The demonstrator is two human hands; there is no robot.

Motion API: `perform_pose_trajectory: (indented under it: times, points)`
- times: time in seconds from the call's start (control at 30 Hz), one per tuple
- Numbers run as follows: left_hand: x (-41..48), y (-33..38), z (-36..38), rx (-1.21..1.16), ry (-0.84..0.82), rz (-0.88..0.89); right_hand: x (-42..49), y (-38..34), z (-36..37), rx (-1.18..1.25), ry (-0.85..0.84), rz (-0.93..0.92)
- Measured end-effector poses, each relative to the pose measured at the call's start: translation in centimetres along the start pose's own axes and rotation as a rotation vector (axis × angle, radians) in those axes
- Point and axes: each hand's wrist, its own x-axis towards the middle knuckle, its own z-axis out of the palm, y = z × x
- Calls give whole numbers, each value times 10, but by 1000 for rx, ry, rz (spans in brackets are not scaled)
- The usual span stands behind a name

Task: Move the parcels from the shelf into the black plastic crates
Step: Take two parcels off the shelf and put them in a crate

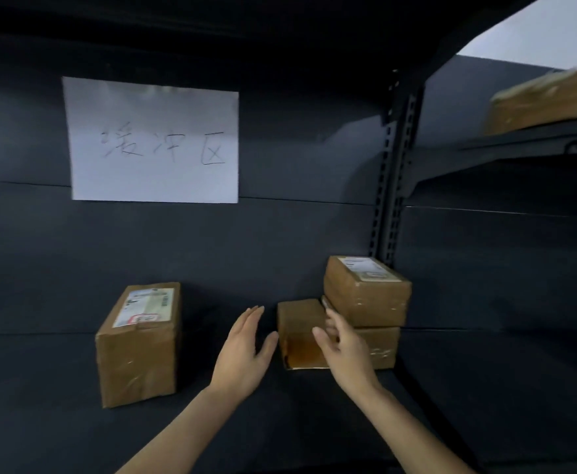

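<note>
The small brown parcel sits on the dark shelf, between the two hands. The right hand is nearer, right in front of it. The left hand is just beside it. Both hands are spread wide, with no grip yet. A stack of two parcels presses against its right side.

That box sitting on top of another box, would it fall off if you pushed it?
Probably it would slide rather than tip: the top box is squat and lies flat on the lower box. Its taped sides look shiny, so maybe slippery. It keeps crisp edges, so it likely feels stiff, not floppy.
</note>
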Motion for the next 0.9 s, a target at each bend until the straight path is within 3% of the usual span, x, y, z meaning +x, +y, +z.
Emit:
perform_pose_trajectory:
  times: [0.17, 0.37, 0.53, 0.67, 0.9]
  points:
    - [26, 39, 40, -82, -79, 0, 7, 22, -59, -12, 155, 22]
    - [58, 71, 81, -216, -181, -128, 25, 50, -107, -33, 267, 48]
    - [80, 89, 99, -459, -276, -271, 52, 60, -119, 3, 140, 168]
    - [86, 99, 107, -569, -326, -383, 58, 55, -111, 202, 19, 201]
    - [63, 97, 86, -721, -231, -286, 48, 33, -96, 333, 39, 71]
